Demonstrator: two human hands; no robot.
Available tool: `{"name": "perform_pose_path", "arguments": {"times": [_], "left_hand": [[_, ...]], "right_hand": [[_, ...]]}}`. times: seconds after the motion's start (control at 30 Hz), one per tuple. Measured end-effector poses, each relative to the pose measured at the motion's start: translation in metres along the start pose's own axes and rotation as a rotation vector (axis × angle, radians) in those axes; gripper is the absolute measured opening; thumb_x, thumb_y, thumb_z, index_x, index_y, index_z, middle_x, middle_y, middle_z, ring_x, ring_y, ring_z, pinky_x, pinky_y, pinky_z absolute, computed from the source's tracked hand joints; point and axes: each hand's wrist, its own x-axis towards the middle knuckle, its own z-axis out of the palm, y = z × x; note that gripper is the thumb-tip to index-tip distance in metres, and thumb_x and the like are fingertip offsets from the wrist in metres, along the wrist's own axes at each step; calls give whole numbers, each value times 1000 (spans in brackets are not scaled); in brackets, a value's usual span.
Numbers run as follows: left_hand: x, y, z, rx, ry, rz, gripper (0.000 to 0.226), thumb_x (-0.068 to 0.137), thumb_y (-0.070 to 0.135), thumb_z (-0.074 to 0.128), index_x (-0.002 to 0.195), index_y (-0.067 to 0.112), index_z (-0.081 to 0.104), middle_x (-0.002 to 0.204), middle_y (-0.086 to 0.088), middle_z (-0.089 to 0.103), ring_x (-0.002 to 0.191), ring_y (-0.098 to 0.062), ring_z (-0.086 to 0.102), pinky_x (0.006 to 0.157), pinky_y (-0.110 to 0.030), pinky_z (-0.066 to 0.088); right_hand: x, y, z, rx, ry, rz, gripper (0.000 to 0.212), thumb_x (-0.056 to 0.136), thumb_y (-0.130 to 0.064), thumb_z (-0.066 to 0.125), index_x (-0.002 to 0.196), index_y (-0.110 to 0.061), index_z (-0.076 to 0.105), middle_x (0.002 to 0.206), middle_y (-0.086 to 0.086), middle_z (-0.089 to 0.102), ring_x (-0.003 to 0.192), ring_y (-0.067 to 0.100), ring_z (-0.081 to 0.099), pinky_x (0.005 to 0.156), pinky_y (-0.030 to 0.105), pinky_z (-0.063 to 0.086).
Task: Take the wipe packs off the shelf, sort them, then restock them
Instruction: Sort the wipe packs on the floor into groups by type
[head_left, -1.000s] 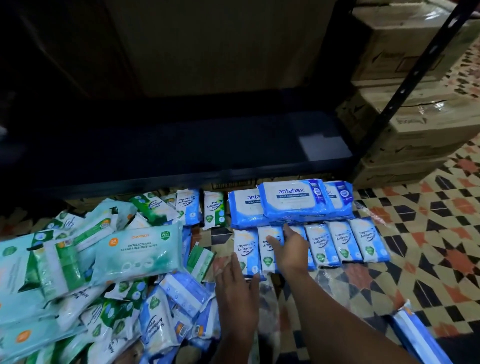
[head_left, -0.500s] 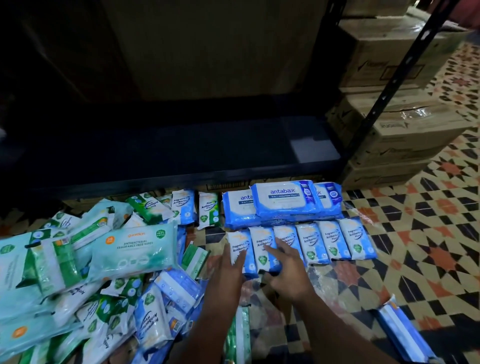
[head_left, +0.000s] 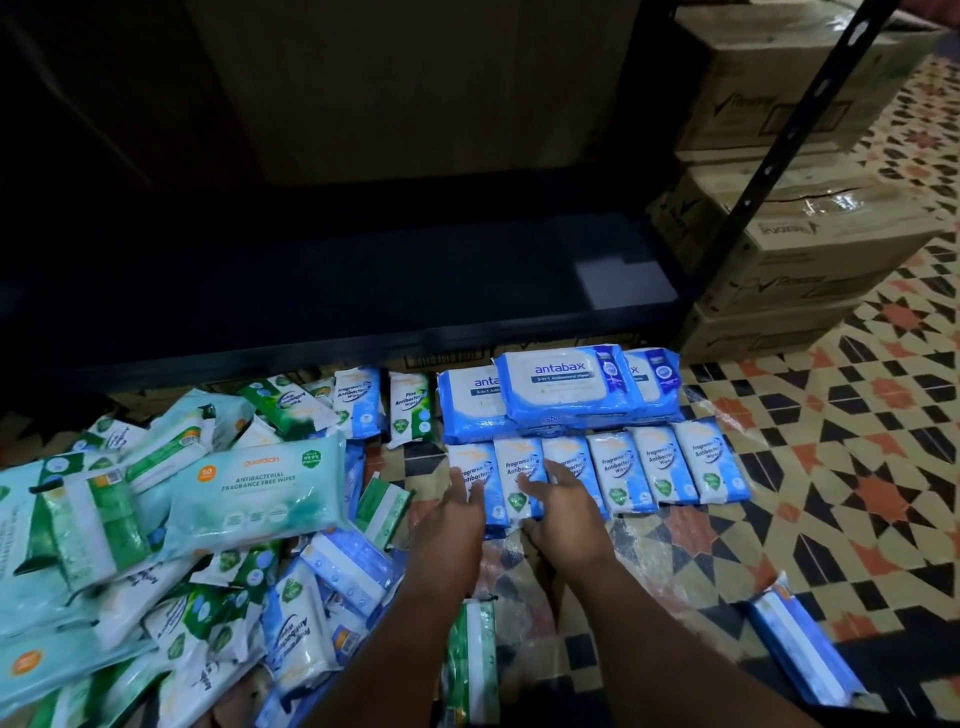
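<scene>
Several small blue fragrance-free wipe packs (head_left: 665, 467) lie side by side in a row on the patterned floor. Behind them sit three large blue antabax packs (head_left: 563, 384), one stacked on the other two. My left hand (head_left: 457, 514) touches the leftmost small pack (head_left: 470, 457) with straight fingers. My right hand (head_left: 566, 512) rests on the second small pack (head_left: 514, 467) and the third, fingers lying over them. A mixed heap of green and blue packs (head_left: 171, 571) fills the left, topped by a large pale green guardian pack (head_left: 260, 488).
The dark bottom shelf (head_left: 363, 291) stands bare behind the packs, its black post (head_left: 779, 161) slanting up on the right. Stacked cardboard boxes (head_left: 810, 244) sit right of it. A blue pack (head_left: 800, 649) lies alone at lower right; a green pack (head_left: 470, 660) lies between my forearms.
My right hand drew back from the row's third pack toward the second. My left hand moved forward onto the leftmost pack. The view shifted slightly.
</scene>
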Motion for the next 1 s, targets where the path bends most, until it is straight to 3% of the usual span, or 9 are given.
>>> {"name": "perform_pose_path", "arguments": {"times": [0.23,0.33,0.43,0.5,0.6,0.7,0.77,0.9,1.0], "left_hand": [[5,-14,4,-111,-29,45,87,87,7,66,159,26,20,168,-10,4,131,-39,50,105,-43,46],[3,-28,1,-282,-16,98,74,96,16,63,158,32,27,168,-4,13,140,-35,44,107,-44,46],[-5,-43,-8,-331,24,158,65,97,21,63,156,26,36,164,-2,29,143,-28,40,111,-42,42],[-14,-54,-12,-321,86,224,55,92,16,62,146,19,51,149,-6,51,134,-31,49,107,-41,45],[-31,-70,-13,-296,156,260,47,82,4,57,126,18,67,124,-9,67,115,-37,57,95,-45,49],[-47,-80,-17,-147,47,190,69,82,4,55,148,25,49,143,-4,54,132,-33,41,105,-44,37],[-55,-82,-18,50,-43,151,80,86,13,59,157,32,28,154,2,39,140,-30,29,108,-44,28],[-64,-80,-15,382,-62,149,101,88,21,68,161,21,-2,157,-6,28,145,-34,25,112,-42,29],[-61,-70,-9,479,-25,130,97,88,14,68,156,18,-1,146,-8,43,135,-32,42,109,-40,35]], "right_hand": [[-1,-6,-11,14,-81,20,66,90,-1,69,149,-22,48,166,6,20,145,21,37,110,17,29],[-6,-6,-20,-11,-166,10,75,88,2,72,152,-25,43,167,5,12,147,23,34,113,26,35],[-18,-1,-27,-42,-183,6,73,90,-4,71,153,-27,40,167,4,10,150,24,29,109,33,41],[-29,5,-29,-52,-159,18,68,90,-2,70,150,-23,45,165,6,15,147,25,34,108,34,42],[-46,21,-28,-81,-116,52,50,87,0,66,135,-13,60,152,12,39,138,30,45,103,29,45],[-60,39,-28,-59,-43,157,18,92,-12,62,108,-13,71,120,14,62,107,29,60,82,24,47],[-70,48,-35,-129,3,203,11,94,-22,62,100,-21,71,112,9,65,96,24,59,80,29,50],[-92,74,-52,-259,-2,375,41,92,-16,62,131,-28,59,135,8,52,127,30,46,102,44,46],[-111,102,-58,-247,3,480,55,91,-19,63,142,-30,48,147,8,41,136,34,36,107,49,41]]}}
